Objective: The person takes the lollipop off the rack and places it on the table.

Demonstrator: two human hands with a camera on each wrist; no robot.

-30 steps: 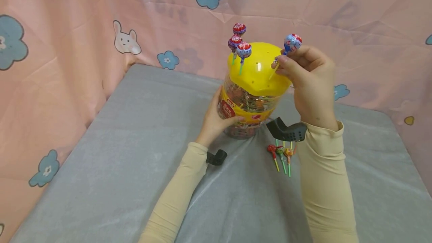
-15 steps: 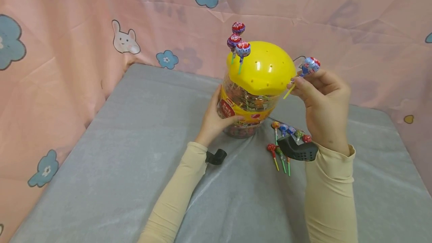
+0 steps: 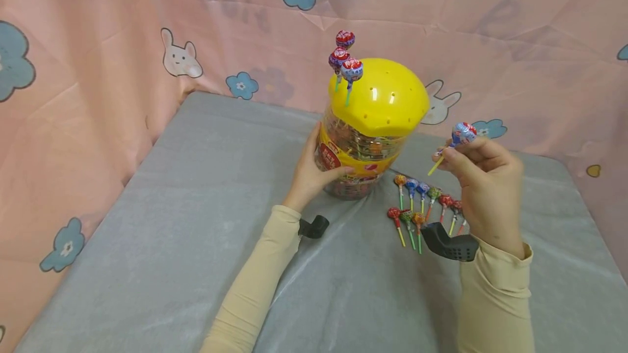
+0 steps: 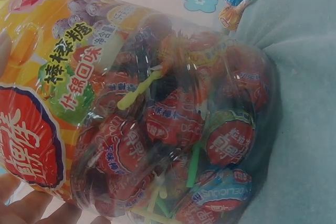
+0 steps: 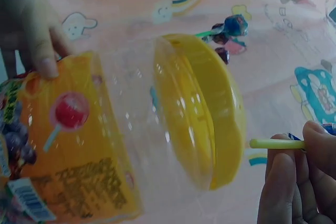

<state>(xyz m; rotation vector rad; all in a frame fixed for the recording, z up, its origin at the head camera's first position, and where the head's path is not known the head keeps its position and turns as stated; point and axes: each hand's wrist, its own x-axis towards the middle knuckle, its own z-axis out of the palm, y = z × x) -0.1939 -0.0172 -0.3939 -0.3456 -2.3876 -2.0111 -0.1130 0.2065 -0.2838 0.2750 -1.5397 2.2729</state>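
Note:
A clear plastic jar [image 3: 363, 151] full of wrapped lollipops stands tilted on the grey cloth, topped by a yellow domed lid [image 3: 382, 91] with small holes. My left hand [image 3: 316, 170] grips the jar low on its left side, thumb across the label. Three lollipops [image 3: 351, 70] stick up from holes at the lid's left. To the right of the jar, my right hand [image 3: 490, 184] pinches a blue-and-red wrapped lollipop [image 3: 463, 133] by its yellow stick, the bare stick end pointing down and left. In the right wrist view that yellow stick [image 5: 275, 144] points toward the lid.
Two rows of lollipops [image 3: 434, 194] lie on the grey cloth [image 3: 196, 222] right of the jar, partly hidden by the right hand and its black wrist camera [image 3: 448, 244]. Behind the table hangs a pink patterned curtain [image 3: 255, 31].
My right hand has moved from over the lid to the right and down, still pinching the lollipop. The left hand and jar have stayed in place. More of the lollipop rows now shows.

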